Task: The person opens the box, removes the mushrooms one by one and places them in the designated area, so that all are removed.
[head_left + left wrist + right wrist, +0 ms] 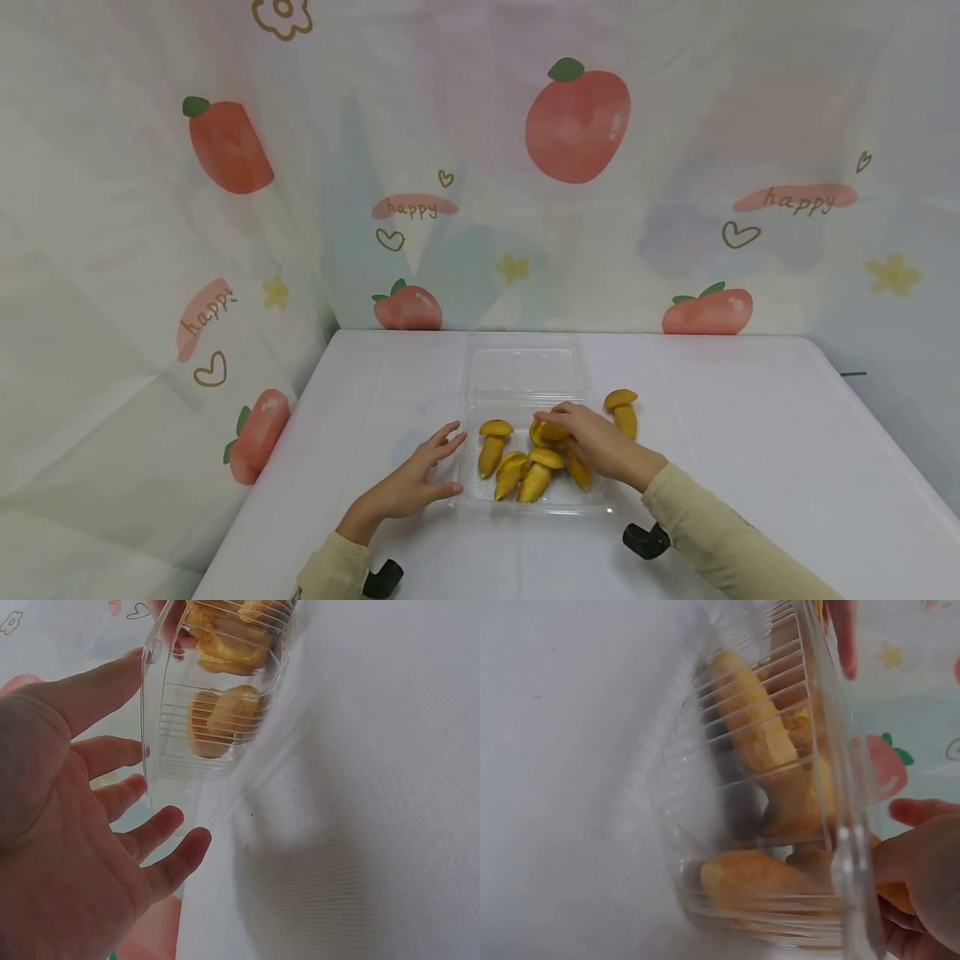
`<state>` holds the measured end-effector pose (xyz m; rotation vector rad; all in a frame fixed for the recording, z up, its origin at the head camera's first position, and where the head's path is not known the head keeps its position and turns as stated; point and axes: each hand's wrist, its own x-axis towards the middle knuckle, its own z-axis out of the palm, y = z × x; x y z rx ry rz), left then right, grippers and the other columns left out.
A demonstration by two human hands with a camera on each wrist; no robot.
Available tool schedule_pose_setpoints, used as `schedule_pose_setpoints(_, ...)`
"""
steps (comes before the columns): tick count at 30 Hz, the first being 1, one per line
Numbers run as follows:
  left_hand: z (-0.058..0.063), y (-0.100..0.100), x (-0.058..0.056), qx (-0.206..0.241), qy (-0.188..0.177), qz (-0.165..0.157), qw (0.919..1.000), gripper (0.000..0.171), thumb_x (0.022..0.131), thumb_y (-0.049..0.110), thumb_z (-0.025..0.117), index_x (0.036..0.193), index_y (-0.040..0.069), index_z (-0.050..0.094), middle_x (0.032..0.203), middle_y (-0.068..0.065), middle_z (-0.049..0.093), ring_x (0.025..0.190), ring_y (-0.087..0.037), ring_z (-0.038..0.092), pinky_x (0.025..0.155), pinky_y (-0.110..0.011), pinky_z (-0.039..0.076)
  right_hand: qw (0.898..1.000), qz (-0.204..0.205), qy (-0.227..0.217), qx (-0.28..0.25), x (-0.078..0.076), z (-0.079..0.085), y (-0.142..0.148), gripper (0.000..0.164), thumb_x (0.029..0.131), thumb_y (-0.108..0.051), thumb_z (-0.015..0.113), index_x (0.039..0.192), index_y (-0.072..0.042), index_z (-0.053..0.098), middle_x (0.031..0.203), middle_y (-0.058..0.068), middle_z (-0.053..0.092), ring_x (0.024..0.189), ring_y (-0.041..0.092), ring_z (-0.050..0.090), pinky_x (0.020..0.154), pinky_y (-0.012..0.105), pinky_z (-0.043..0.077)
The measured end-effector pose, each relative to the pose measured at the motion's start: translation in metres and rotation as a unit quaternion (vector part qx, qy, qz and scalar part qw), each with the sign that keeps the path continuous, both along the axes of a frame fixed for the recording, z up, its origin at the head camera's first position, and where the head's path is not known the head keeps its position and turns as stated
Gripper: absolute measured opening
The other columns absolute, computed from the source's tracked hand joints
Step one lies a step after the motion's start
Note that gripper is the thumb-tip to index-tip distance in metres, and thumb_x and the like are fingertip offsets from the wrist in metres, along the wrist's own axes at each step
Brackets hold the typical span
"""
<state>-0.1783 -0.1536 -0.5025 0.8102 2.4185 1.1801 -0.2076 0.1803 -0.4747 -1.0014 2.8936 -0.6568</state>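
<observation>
A clear plastic container [561, 495] is set on a white table [720, 517], with its hinged lid [525, 371] folded back on the far side. Several yellow mushrooms are held inside it: an upright-looking mushroom [492, 448] is seen at the left, a leaning mushroom [510, 476] and a capped mushroom [538, 477] are laid side by side near the front, and a partly covered mushroom [579, 472] is seen at the right.

A gripped mushroom [547, 434] is reached from above by the right hand [602, 442], whose fingers are curled round it over the middle of the container; how firmly it is pinched cannot be told. The left hand [412, 482] is held at the container's left side with its fingers spread — nothing is grasped by it, and its thumb is brought up to the rim.

One loose mushroom [622, 414] is laid on the table just beyond the right hand, outside the container. Beige sleeves [738, 537] are worn on both arms, and a black device [647, 542] is seen below the right wrist. The table is backed by a pale curtain [480, 108] — printed with peaches, hearts and yellow flowers.
</observation>
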Motion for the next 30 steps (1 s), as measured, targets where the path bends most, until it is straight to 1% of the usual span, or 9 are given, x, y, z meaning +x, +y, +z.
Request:
schedule_pose_setpoints(5,0.0,-0.001,-0.002,-0.005,0.004,-0.002,1.0,0.076,0.099,0.023,0.066,0.159,0.002,0.026,0.17,-0.019,0.008,0.151,-0.049,0.023,0.116,-0.07,0.028,1.0,-0.018,0.0,-0.022,0.001,0.001,0.003,0.063,0.098,0.003,0.057,0.156,-0.015,0.038,0.126,0.014,0.063,0.109,0.029,0.065,0.097,0.047,0.056)
schedule_pose_setpoints(7,0.0,-0.001,-0.003,-0.005,0.004,-0.001,1.0,0.076,0.099,0.023,0.066,0.159,0.002,0.026,0.17,-0.019,0.008,0.151,-0.049,0.022,0.116,-0.07,0.027,0.999,-0.027,0.003,-0.035,0.002,0.004,0.004,0.069,0.1,0.002,0.056,0.16,-0.019,0.03,0.12,0.012,0.063,0.097,0.022,0.066,0.089,0.04,0.058)
schedule_pose_setpoints(10,0.0,-0.001,-0.003,-0.006,-0.001,0.003,1.0,0.076,0.099,0.024,0.066,0.159,0.003,0.026,0.171,-0.018,0.008,0.152,-0.048,0.022,0.117,-0.069,0.027,0.998,-0.042,-0.006,-0.053,0.003,0.008,0.005,0.076,0.1,0.003,0.055,0.162,-0.026,0.022,0.111,0.009,0.06,0.075,0.01,0.059,0.073,0.025,0.057)
schedule_pose_setpoints(14,-0.001,-0.001,-0.003,-0.01,-0.01,0.006,0.9999,0.076,0.099,0.024,0.067,0.159,0.003,0.026,0.171,-0.017,0.008,0.152,-0.048,0.022,0.117,-0.069,0.027,0.995,-0.046,-0.038,-0.084,0.005,0.012,0.009,0.076,0.099,0.009,0.05,0.161,-0.026,0.025,0.103,0.011,0.055,0.063,0.007,0.047,0.061,0.02,0.052)
schedule_pose_setpoints(18,0.0,-0.001,-0.002,-0.006,-0.003,0.003,1.0,0.076,0.099,0.023,0.067,0.159,0.001,0.027,0.171,-0.018,0.009,0.151,-0.049,0.023,0.116,-0.07,0.028,0.985,-0.048,-0.082,-0.145,0.006,0.016,0.015,0.064,0.103,0.007,0.042,0.158,-0.024,0.035,0.101,0.016,0.055,0.065,0.015,0.055,0.06,0.028,0.057)
schedule_pose_setpoints(20,0.0,-0.001,-0.003,-0.006,0.0,0.004,1.0,0.076,0.098,0.023,0.067,0.159,0.002,0.027,0.17,-0.018,0.009,0.151,-0.049,0.023,0.116,-0.07,0.028,0.982,-0.054,-0.083,-0.163,0.006,0.017,0.018,0.056,0.106,0.001,0.041,0.157,-0.022,0.036,0.102,0.016,0.058,0.065,0.016,0.056,0.059,0.029,0.057)
schedule_pose_setpoints(23,-0.001,0.0,-0.002,-0.005,-0.003,0.004,1.0,0.076,0.098,0.023,0.067,0.159,0.002,0.027,0.171,-0.017,0.009,0.151,-0.048,0.023,0.116,-0.07,0.028,0.979,-0.063,-0.071,-0.181,0.006,0.015,0.024,0.051,0.107,-0.004,0.043,0.157,-0.016,0.034,0.096,0.013,0.062,0.063,0.01,0.05,0.058,0.024,0.052)
schedule_pose_setpoints(26,0.0,0.001,-0.001,-0.004,-0.009,0.005,0.9999,0.076,0.098,0.024,0.067,0.159,0.003,0.027,0.171,-0.017,0.009,0.152,-0.047,0.022,0.117,-0.069,0.028,0.969,-0.06,-0.099,-0.217,0.007,0.015,0.031,0.053,0.108,-0.003,0.041,0.158,-0.01,0.026,0.089,0.014,0.061,0.06,0.008,0.048,0.055,0.022,0.047)
schedule_pose_setpoints(30,0.001,0.002,-0.001,-0.008,-0.005,0.007,0.9999,0.076,0.098,0.023,0.068,0.159,0.002,0.028,0.171,-0.017,0.009,0.152,-0.048,0.022,0.116,-0.07,0.028,0.941,-0.032,-0.207,-0.266,0.009,0.021,0.042,0.061,0.109,-0.006,0.037,0.163,-0.014,0.009,0.101,0.026,0.061,0.063,0.017,0.058,0.053,0.024,0.051)
